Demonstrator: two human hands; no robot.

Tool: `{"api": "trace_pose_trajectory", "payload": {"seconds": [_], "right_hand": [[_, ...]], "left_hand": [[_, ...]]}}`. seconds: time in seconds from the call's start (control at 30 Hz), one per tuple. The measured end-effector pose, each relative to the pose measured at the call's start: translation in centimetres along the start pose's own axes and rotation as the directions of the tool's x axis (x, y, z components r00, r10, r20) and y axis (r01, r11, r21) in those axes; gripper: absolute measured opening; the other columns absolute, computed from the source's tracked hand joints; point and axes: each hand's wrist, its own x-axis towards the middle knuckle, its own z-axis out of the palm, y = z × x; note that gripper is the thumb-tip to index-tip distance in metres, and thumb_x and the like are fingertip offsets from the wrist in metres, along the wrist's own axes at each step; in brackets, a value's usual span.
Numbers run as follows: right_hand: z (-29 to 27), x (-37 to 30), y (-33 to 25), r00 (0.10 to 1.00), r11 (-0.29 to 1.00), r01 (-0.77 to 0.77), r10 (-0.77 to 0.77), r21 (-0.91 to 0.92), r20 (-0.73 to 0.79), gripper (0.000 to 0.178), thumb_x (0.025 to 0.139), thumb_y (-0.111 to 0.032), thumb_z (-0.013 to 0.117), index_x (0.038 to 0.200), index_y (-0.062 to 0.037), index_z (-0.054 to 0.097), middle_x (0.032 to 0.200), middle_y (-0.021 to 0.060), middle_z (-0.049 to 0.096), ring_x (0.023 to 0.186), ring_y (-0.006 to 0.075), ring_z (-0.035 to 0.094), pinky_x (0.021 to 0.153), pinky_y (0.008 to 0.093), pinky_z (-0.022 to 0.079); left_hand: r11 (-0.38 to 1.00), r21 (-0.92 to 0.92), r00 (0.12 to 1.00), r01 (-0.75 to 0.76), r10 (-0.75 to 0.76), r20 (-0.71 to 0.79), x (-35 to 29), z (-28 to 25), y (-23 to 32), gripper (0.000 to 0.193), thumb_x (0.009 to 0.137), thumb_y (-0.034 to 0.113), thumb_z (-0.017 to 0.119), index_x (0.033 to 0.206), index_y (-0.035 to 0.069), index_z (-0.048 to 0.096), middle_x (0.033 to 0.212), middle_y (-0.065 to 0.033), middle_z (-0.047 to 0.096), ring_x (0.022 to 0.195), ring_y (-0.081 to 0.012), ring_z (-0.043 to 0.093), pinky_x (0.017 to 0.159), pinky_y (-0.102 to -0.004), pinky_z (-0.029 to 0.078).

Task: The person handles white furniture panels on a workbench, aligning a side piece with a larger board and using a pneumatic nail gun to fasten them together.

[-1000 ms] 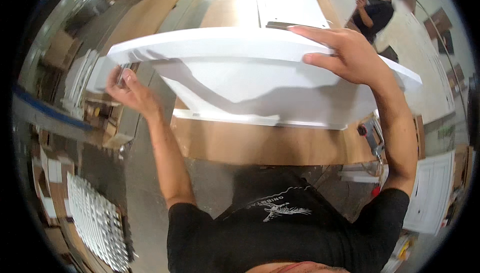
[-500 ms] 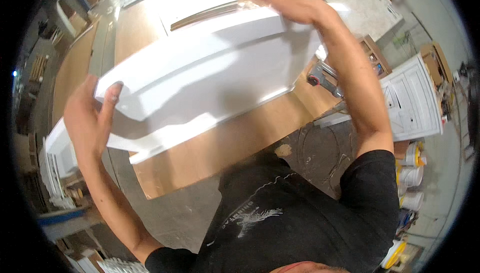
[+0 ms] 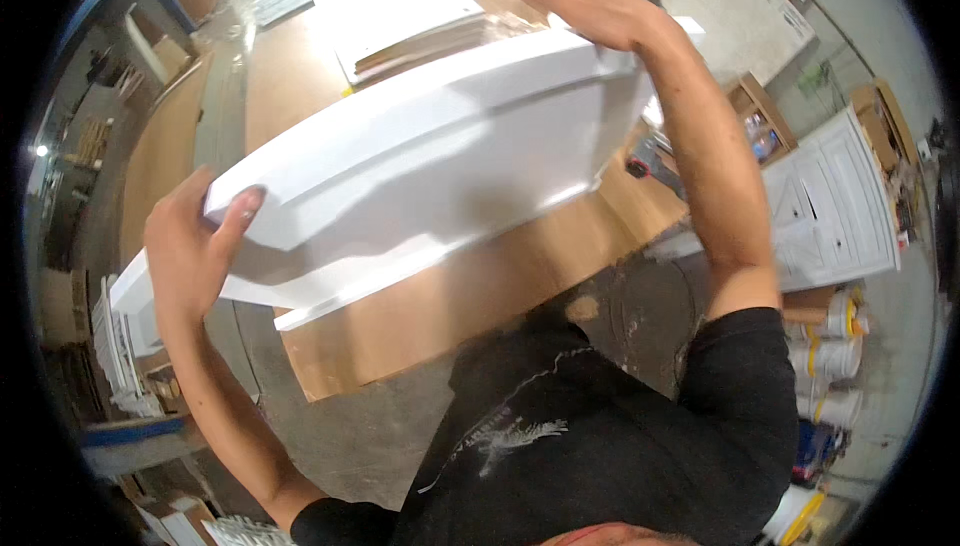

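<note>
A long white panel piece with a raised border point(image 3: 430, 186) stands tilted on edge on a brown cardboard sheet point(image 3: 440, 316). At its left end my left hand point(image 3: 195, 241) grips the upper corner, thumb on the near face and fingers behind. My right hand point(image 3: 590, 6) lies against the upper right corner, its fingers stretched out past the top edge. A grey power tool with a red part point(image 3: 652, 168) rests on the cardboard beside the panel's right end, partly hidden by my right forearm.
Beyond the panel lies a stack of white boards point(image 3: 400, 16). To the right are a white louvred or panelled door point(image 3: 835, 201), a wooden box point(image 3: 758, 116) and several white buckets point(image 3: 830, 356). White framed pieces point(image 3: 125, 346) stand at the left.
The whole view has shifted slightly, so the panel and table appear a little further right. Both hands keep about the same places on the panel.
</note>
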Motion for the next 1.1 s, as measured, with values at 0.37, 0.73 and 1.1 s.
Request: {"api": "trace_pose_trajectory", "payload": {"seconds": [0.37,0.73,1.1], "right_hand": [[2.9,-10.9,2.2,0.373,0.998,0.007,-0.054,-0.055,-0.926,0.049,0.096,-0.028,0.063,0.138,-0.0041,0.057,0.149,0.0181,0.048,0.132,0.0316,0.050,0.111,0.0442,0.039],[12.5,-30.7,-1.8,0.570,0.003,0.285,0.803,0.959,-0.172,0.101,0.094,-0.079,0.027,0.161,-0.0050,0.015,0.162,0.0211,0.026,0.152,0.0353,0.018,0.124,0.0496,0.015],[14.9,-47.2,2.2,0.352,-0.220,-0.090,0.906,0.971,0.237,0.050,0.102,-0.044,0.050,0.134,-0.0054,0.053,0.125,0.0089,0.061,0.118,0.0244,0.058,0.103,0.0402,0.045]], "left_hand": [[0.998,-0.043,0.980,0.046,-0.036,0.198,-0.7,-2.7,1.5,0.049,0.079,0.045,0.079,0.089,-0.002,0.070,0.069,-0.0194,0.066,0.065,-0.0302,0.068,0.063,-0.0402,0.050],[0.984,-0.148,0.833,-0.103,0.167,0.528,-12.8,-5.6,4.0,0.063,0.060,0.004,0.074,0.123,0.001,0.068,0.113,-0.0203,0.073,0.103,-0.0339,0.072,0.091,-0.0435,0.056],[0.984,-0.169,0.724,-0.053,0.154,0.672,-33.5,7.7,12.4,0.084,0.063,0.002,0.076,0.144,0.006,0.050,0.152,-0.0143,0.049,0.144,-0.0385,0.040,0.117,-0.0593,0.031]]}}
